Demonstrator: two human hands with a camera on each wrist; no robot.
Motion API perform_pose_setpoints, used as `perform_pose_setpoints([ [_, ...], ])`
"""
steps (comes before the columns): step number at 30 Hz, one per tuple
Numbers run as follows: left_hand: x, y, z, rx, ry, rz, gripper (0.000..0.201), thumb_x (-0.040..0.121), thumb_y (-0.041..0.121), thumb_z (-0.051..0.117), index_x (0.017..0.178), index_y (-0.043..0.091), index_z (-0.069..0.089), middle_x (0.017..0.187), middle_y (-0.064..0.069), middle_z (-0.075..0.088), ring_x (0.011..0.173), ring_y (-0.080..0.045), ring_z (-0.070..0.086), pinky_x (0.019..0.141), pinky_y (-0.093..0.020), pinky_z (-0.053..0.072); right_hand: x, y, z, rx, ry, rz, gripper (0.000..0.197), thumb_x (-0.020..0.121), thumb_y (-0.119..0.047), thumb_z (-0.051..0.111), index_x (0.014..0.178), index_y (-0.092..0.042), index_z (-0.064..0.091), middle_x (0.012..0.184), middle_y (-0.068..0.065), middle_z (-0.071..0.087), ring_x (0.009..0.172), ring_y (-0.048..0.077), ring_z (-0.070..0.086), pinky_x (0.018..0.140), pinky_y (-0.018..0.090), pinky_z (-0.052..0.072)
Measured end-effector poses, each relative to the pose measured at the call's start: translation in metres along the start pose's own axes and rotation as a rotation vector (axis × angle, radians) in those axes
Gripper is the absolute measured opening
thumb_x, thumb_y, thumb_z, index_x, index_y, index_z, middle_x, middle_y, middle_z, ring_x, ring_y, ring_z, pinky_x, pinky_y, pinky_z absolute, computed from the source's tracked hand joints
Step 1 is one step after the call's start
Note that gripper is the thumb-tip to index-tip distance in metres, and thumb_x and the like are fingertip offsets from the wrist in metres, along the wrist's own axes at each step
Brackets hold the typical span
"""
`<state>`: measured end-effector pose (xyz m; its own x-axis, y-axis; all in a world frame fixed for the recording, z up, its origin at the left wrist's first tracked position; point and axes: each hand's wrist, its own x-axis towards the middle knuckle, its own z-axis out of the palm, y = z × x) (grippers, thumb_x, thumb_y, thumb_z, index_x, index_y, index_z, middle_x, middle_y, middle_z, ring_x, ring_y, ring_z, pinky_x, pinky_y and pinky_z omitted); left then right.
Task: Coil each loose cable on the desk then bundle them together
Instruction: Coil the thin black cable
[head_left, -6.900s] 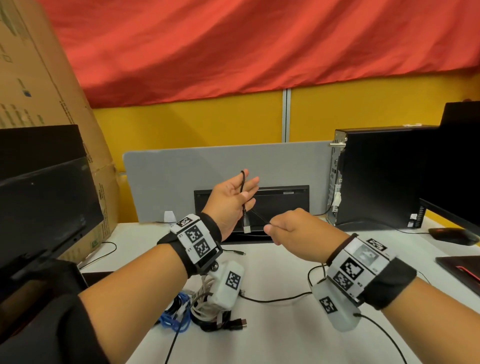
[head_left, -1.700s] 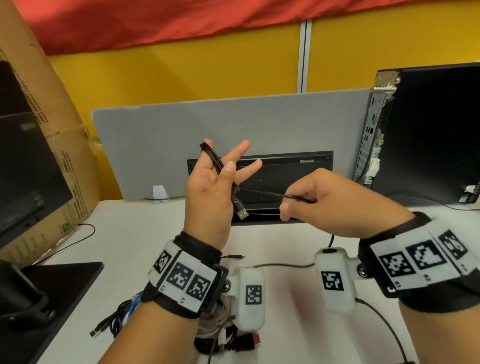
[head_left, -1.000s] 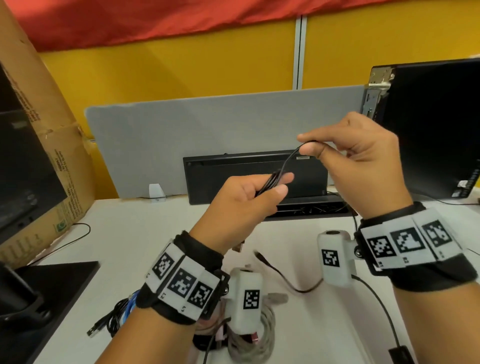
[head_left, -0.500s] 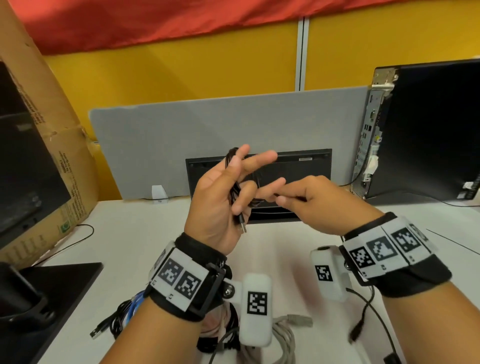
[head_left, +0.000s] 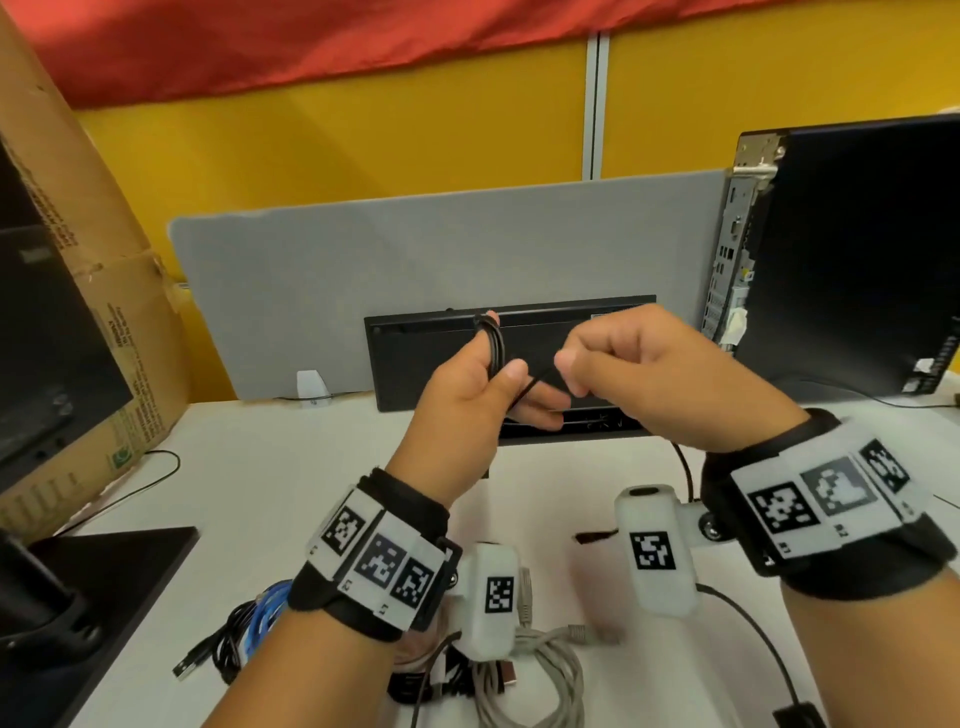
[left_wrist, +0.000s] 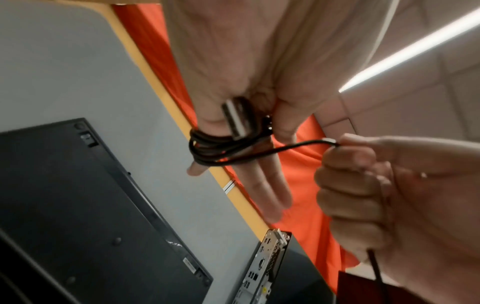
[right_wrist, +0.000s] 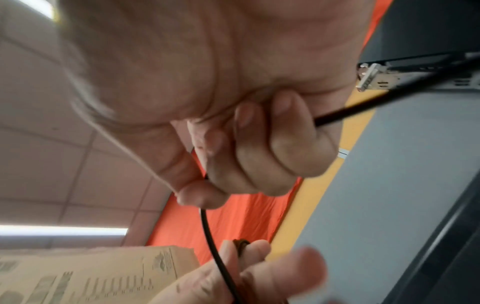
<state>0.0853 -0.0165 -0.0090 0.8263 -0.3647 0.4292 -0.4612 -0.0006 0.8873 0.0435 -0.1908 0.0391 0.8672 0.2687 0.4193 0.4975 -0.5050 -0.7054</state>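
Mid-coil: the left hand (head_left: 467, 384) holds loops of thin black USB cable (left_wrist: 221, 152) under its thumb; the right hand (head_left: 639, 374), at three o'clock, pinches the tail. Next: another wrap.

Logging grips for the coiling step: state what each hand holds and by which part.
Left hand: black cable, its coils wound round the fingers, thumb pinning them. Right hand: the same cable's free run, pinched between thumb and forefinger.
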Motion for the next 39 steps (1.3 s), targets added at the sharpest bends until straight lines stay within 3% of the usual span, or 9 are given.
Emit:
perform_pose_setpoints([
  [3,-0.001,0.002,0.003,0.150,-0.013,-0.040,0.030,0.104,0.022,0.036,0.130,0.025,0.050,0.055,-0.001,0.062,0.052,-0.013,0.055,0.073,-0.034,0.054,0.004,0.007,-0.002,0.350,0.051,0.068,0.035,0.099,-0.020,0.049,0.067,-0.011,0.059,0.050,-0.005,0.031,0.042,0.008,0.023,0.041,0.019,0.021],
  [5,-0.003,0.004,0.004,0.135,-0.023,-0.095,0.042,0.104,0.034,0.033,0.116,0.004,0.060,0.045,0.002,0.046,0.048,-0.012,0.044,0.088,-0.044,0.054,0.007,0.013,-0.001,0.526,0.054,0.089,0.034,0.101,-0.021,0.046,0.074,-0.013,0.064,0.053,-0.003,0.029,0.043,0.009,0.020,0.041,0.020,0.018],
  [9,-0.003,0.011,0.005,-0.047,-0.035,-0.192,0.050,0.100,0.037,0.040,0.114,-0.007,0.058,0.042,0.005,0.032,0.044,-0.011,0.033,0.089,-0.044,0.056,0.011,0.022,0.000,0.852,-0.004,0.076,0.032,0.102,-0.018,0.040,0.106,-0.002,0.067,0.059,-0.001,0.038,0.043,0.009,0.029,0.040,0.021,0.023],
  [15,-0.002,0.012,0.005,-0.176,-0.071,-0.282,0.039,0.104,0.033,0.035,0.073,0.010,0.045,0.045,0.002,0.028,0.037,-0.009,0.025,0.074,-0.057,0.058,0.015,0.025,0.006,1.220,-0.143,0.109,0.045,0.096,-0.026,0.041,0.126,0.003,0.058,0.079,0.003,0.068,0.061,0.014,0.060,0.047,0.022,0.043],
  [21,-0.003,0.008,0.000,-0.255,-0.150,-0.399,0.044,0.103,0.036,0.037,0.064,0.016,0.039,0.045,0.002,0.027,0.036,-0.010,0.023,0.073,-0.056,0.058,0.015,0.030,0.004,1.428,-0.046,0.020,0.048,0.097,-0.028,0.029,0.131,-0.009,0.057,0.131,0.012,0.062,0.111,0.022,0.064,0.087,0.035,0.054],
  [26,-0.004,0.005,-0.001,-0.350,-0.206,-0.423,0.047,0.103,0.035,0.036,0.060,0.017,0.041,0.044,0.003,0.029,0.034,-0.009,0.026,0.061,-0.040,0.058,0.017,0.040,0.001,0.858,0.239,0.062,0.045,0.098,-0.002,0.028,0.134,-0.012,0.054,0.135,0.003,0.060,0.126,0.015,0.055,0.108,0.043,0.042],
  [30,-0.003,0.006,-0.002,-0.501,-0.198,-0.415,0.047,0.100,0.039,0.038,0.058,0.018,0.041,0.045,0.005,0.024,0.035,-0.010,0.023,0.051,-0.030,0.046,0.017,0.031,0.014,0.382,0.194,0.070,0.042,0.091,0.002,0.049,0.119,-0.022,0.069,0.121,-0.013,0.068,0.120,-0.001,0.056,0.107,0.032,0.041],
  [35,-0.002,0.007,-0.004,-0.738,-0.170,-0.404,0.045,0.098,0.039,0.039,0.059,0.018,0.033,0.045,0.006,0.022,0.037,-0.011,0.023,0.050,-0.029,0.042,0.016,0.020,0.027,0.255,0.204,-0.031,0.031,0.096,-0.001,0.050,0.116,-0.013,0.070,0.122,-0.012,0.066,0.116,-0.010,0.054,0.096,0.004,0.038],
  [39,-0.001,0.007,-0.005,-0.837,-0.091,-0.362,0.047,0.099,0.041,0.038,0.057,0.018,0.037,0.044,0.007,0.022,0.035,-0.009,0.022,0.044,-0.025,0.035,0.013,0.019,0.027,0.195,0.158,-0.070,0.030,0.095,-0.018,0.057,0.123,-0.018,0.067,0.127,-0.013,0.063,0.124,-0.005,0.050,0.108,0.016,0.036],
])
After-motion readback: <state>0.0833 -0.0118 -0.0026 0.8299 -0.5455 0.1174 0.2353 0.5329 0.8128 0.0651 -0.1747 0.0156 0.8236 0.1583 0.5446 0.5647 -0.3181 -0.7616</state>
